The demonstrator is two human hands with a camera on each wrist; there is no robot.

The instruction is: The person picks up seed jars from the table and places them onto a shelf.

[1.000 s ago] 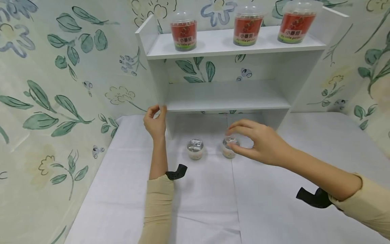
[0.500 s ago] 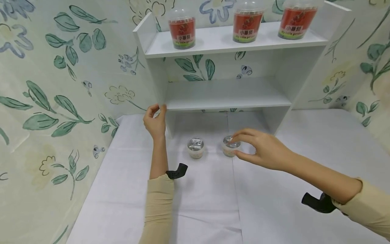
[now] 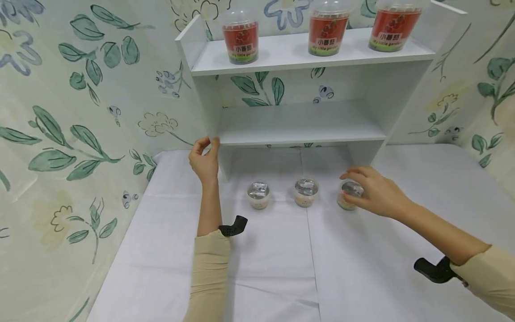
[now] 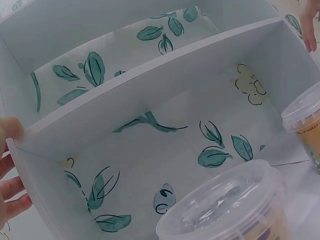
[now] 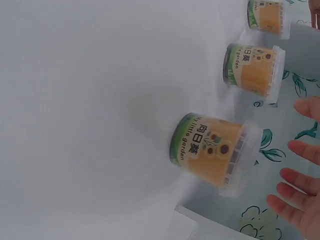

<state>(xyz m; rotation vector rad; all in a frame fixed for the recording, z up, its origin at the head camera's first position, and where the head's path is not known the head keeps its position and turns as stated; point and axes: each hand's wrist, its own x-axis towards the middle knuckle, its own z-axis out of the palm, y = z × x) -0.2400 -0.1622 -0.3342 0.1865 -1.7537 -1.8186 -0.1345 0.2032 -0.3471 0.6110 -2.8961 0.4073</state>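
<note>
The left hand [image 3: 205,161] is gripping the left edge of the shelf [image 3: 301,124]. The right hand [image 3: 375,190] is hovering by the right cup [image 3: 352,188], its fingers apart. That cup, the middle cup [image 3: 306,194] and the left cup [image 3: 258,196] are standing spaced in a row, cloth [image 3: 273,259] stretching on their near side. The right wrist view is showing their orange labels [image 5: 210,145]; only the head view is showing red cups [image 3: 328,36] up top.
</note>
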